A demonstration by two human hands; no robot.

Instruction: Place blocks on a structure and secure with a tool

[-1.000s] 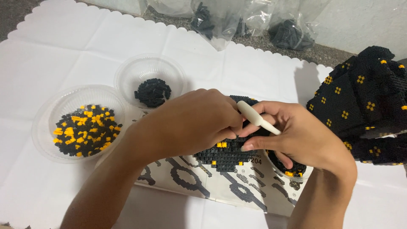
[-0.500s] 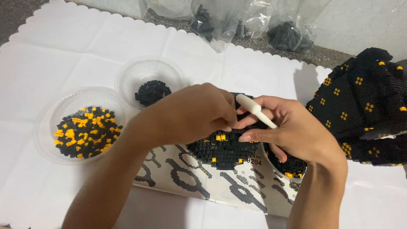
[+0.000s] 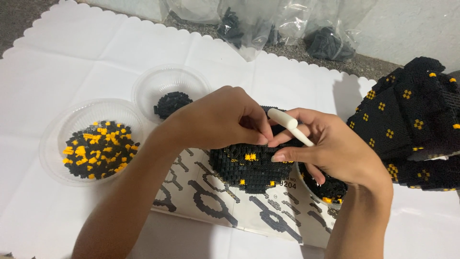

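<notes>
A person's two bare hands meet over a small black brick model (image 3: pixel 247 165) dotted with yellow, which sits on a printed instruction sheet (image 3: pixel 225 204) in the middle of a worktop covered by a white scallop-edged cloth (image 3: pixel 72 52). The left hand (image 3: pixel 218 120) arches over the top of the model, its fingertips pinched together and pressing down on the upper edge; whether a loose brick sits between them cannot be told. The right hand (image 3: pixel 326 148) rests against the model's right side, fingers curled around a slim white tool (image 3: pixel 289 125) that pokes up between thumb and forefinger, while its fingertips touch those of the left hand. To the left, a clear plastic bowl (image 3: pixel 57 129) holds a heap of black and yellow bricks, and just behind it a second clear bowl (image 3: pixel 170 79) holds a small pile of black ones. A third dish (image 3: pixel 314 192) of bricks lies partly hidden under the right wrist. At the right edge stands a large finished section (image 3: pixel 412 120) of black bricks with yellow diamond patterns, well apart from the model. Clear bags (image 3: pixel 268 24) of dark bricks lie along the far side of the cloth.
</notes>
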